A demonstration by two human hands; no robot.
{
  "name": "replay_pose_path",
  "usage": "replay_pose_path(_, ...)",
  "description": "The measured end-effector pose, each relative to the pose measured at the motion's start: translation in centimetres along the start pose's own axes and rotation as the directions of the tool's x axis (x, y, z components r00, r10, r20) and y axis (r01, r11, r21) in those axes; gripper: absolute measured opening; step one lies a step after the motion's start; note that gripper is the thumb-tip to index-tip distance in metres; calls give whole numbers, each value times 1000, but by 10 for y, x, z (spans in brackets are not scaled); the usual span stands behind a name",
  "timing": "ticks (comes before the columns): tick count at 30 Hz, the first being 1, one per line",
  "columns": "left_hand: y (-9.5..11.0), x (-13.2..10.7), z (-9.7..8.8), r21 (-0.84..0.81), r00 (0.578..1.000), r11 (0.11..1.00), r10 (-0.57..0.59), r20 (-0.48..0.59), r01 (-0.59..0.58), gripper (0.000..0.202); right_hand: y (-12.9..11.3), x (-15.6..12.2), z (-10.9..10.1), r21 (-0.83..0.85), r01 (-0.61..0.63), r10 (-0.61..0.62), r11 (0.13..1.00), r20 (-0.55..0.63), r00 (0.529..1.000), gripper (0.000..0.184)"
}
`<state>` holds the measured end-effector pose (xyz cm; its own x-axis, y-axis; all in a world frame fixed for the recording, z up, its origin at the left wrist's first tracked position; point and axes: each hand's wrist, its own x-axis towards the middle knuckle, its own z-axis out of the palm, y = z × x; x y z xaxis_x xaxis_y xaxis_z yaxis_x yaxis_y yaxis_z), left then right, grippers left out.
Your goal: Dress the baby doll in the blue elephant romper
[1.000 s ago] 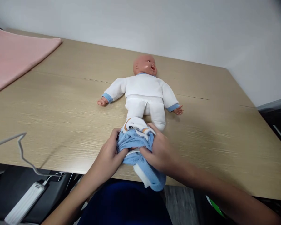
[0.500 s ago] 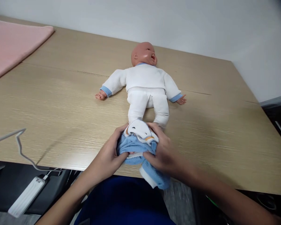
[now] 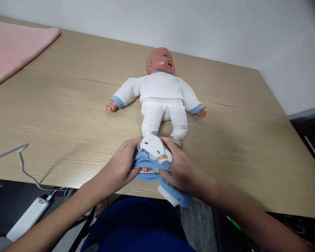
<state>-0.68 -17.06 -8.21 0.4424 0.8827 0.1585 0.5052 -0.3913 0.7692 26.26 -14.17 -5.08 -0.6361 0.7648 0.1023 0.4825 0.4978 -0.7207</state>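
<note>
A baby doll [image 3: 161, 85] in a white top with blue cuffs lies on its back, its head turned to the right and arms spread. Around its lower legs are bunched blue terry pants [image 3: 147, 161] with a white animal-face patch. My left hand [image 3: 128, 157] grips the left side of the pants, thumb at the opening. On the right side, my right hand [image 3: 175, 162] is closed on the same fabric. A bit of the doll's toes shows in the opening between my thumbs. One pant leg with a white cuff hangs toward the table edge. The doll's other foot is hidden.
The wooden table [image 3: 68, 105] meets a white wall at the back. A folded pink blanket [image 3: 18, 49] lies at the far left. Near the front left are a white cable [image 3: 22, 157] and a white power bank [image 3: 28, 217] below the table edge.
My hands have shifted the pants slightly, and the patch now tilts more. More of the doll's toes shows in the opening. The doll's body stays in place.
</note>
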Motion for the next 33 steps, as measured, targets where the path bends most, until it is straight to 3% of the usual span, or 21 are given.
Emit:
replay_pose_path(4, -2, 2, 2, -101, 999, 995, -30, -45, 26, 77, 1, 0, -1, 11, 15, -16, 1000, 23, 1000, 80)
replay_pose_path(10, -6, -2, 16, -448, 991, 893, -92, -96, 39, 74, 15, 0, 0, 76, 50, -46, 996, -45, 998, 83)
replay_pose_path(16, 0, 0, 17, -644, 979, 761, -60, -193, -80, 60, 30, -4, 9, -70, 196, -204, 978, -128, 971, 77)
replay_pose_path(19, 2, 4, 16, -663, 968, 739, -63, -245, -120, 53, 37, -4, 14, -52, 225, -231, 973, -166, 959, 72)
replay_pose_path(22, 1, 8, 15, -597, 960, 795, -74, -271, -107, 48, 36, -3, 16, -22, 173, -174, 985, -210, 962, 50)
replay_pose_path(26, -4, 8, 13, -483, 946, 874, -105, -306, -59, 43, 26, -2, 10, 29, 21, -13, 999, -268, 963, 38)
replay_pose_path(29, -8, 6, 12, -457, 939, 889, -139, -313, -21, 45, 21, -2, 5, 125, -93, 120, 988, -230, 966, 36)
replay_pose_path(31, -10, 6, 11, -472, 942, 881, -130, -310, -34, 48, 23, 0, 3, 141, -85, 116, 986, -228, 967, 31)
replay_pose_path(33, -11, 9, 8, -521, 953, 851, -107, -285, -61, 51, 28, 3, 1, 120, -4, 37, 993, -269, 962, 28)
